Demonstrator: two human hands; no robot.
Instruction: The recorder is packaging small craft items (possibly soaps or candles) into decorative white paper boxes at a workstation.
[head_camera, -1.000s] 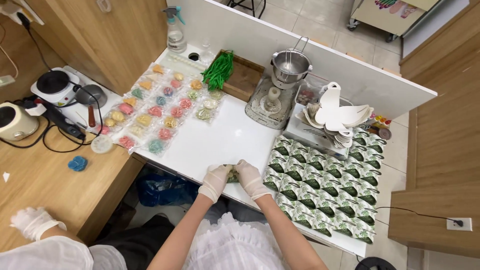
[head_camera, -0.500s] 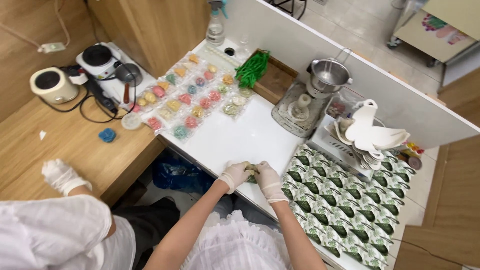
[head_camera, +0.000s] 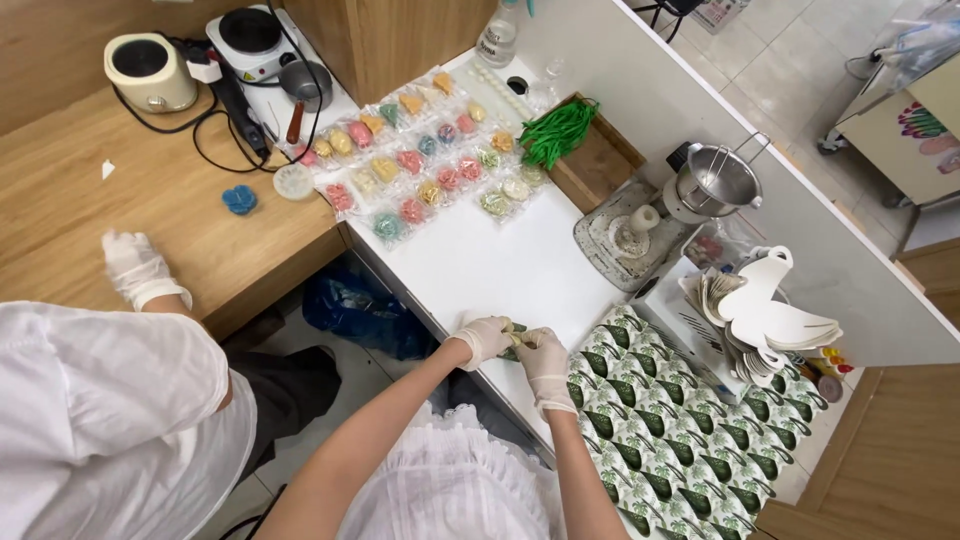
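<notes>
Gloved left hand (head_camera: 484, 338), right hand (head_camera: 545, 362), green piece (head_camera: 514, 342) pinched between, at white table (head_camera: 500, 270) edge

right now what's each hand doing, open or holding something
left hand: closed on a small green piece
right hand: closed on the same piece

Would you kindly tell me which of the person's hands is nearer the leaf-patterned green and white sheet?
Right hand, by the leaf-patterned green and white sheet's edge; the left hand is further off.

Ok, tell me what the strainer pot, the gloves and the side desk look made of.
Strainer pot: likely polished steel, grey and reflective.
Gloves on the left hand and right hand: thin whitish latex or similar, wrinkled and snug.
Side desk: wood or wood-look laminate, matt, with visible grain.
</notes>
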